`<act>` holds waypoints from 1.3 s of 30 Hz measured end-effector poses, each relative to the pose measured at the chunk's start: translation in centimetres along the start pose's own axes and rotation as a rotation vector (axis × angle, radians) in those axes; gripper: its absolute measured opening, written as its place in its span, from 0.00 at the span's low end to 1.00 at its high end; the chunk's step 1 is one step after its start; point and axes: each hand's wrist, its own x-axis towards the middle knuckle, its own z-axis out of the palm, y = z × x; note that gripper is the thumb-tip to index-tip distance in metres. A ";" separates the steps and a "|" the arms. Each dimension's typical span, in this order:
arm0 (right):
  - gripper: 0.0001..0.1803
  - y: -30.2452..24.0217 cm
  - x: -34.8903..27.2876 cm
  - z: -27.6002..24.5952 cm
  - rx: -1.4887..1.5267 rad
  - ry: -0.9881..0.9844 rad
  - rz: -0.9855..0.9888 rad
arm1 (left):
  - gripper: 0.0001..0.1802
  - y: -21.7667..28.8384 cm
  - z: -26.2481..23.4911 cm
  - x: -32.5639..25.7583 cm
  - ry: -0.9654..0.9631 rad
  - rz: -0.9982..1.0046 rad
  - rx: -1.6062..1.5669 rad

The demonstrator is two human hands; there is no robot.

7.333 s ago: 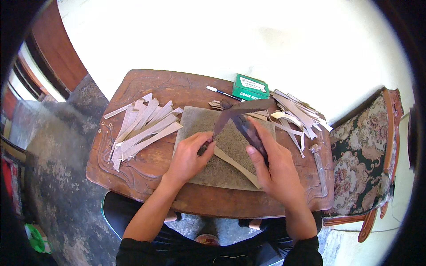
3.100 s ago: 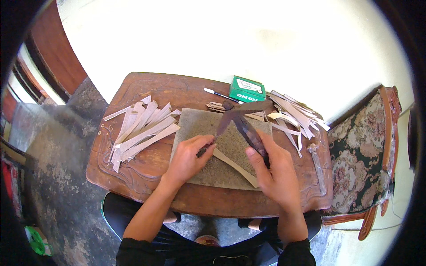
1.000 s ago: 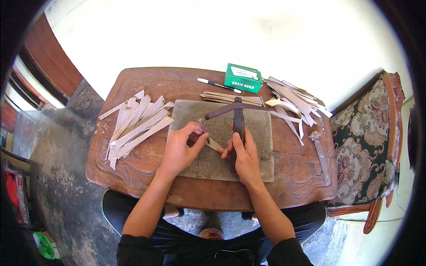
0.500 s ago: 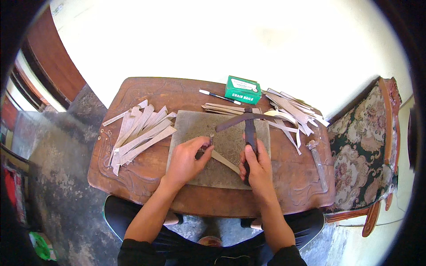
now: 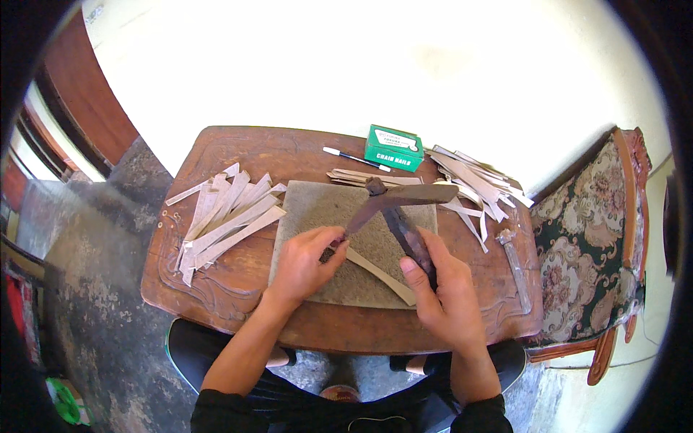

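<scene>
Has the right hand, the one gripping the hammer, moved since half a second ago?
Yes: judged against the grey-brown slab, the right hand has shifted to the right.

The hammer (image 5: pixel 404 197) has tipped leftward again.

Head view: left one of the paired head cameras; wide fisheye, upright
Table (image 5: pixel 339 328): seen from above its near side, looking down and forward; near enough to take in the whole top
Forearms (image 5: pixel 245 339): enter at 7 and 5 o'clock
Wall (image 5: pixel 289 72): 12 o'clock, beyond the table
Chair (image 5: pixel 577 238): 3 o'clock, toward the dark curved rim
</scene>
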 end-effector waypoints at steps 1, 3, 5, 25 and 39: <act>0.20 0.1 0.0 0.2 0.007 0.006 -0.024 | 0.08 0.0 0.1 0.0 0.003 0.005 0.000; 0.20 0.1 0.1 0.4 0.014 0.003 -0.044 | 0.08 0.0 0.0 0.0 -0.004 -0.005 -0.001; 0.20 -0.1 0.0 0.3 0.012 -0.013 -0.035 | 0.07 0.1 0.0 0.0 -0.012 -0.015 -0.009; 0.20 -1.0 1.2 -0.6 -0.083 -0.021 -0.057 | 0.10 0.0 0.0 0.0 -0.007 -0.028 -0.045; 0.20 -1.0 1.0 -0.1 -0.050 0.004 -0.031 | 0.11 0.3 -0.1 0.0 -0.010 -0.052 -0.052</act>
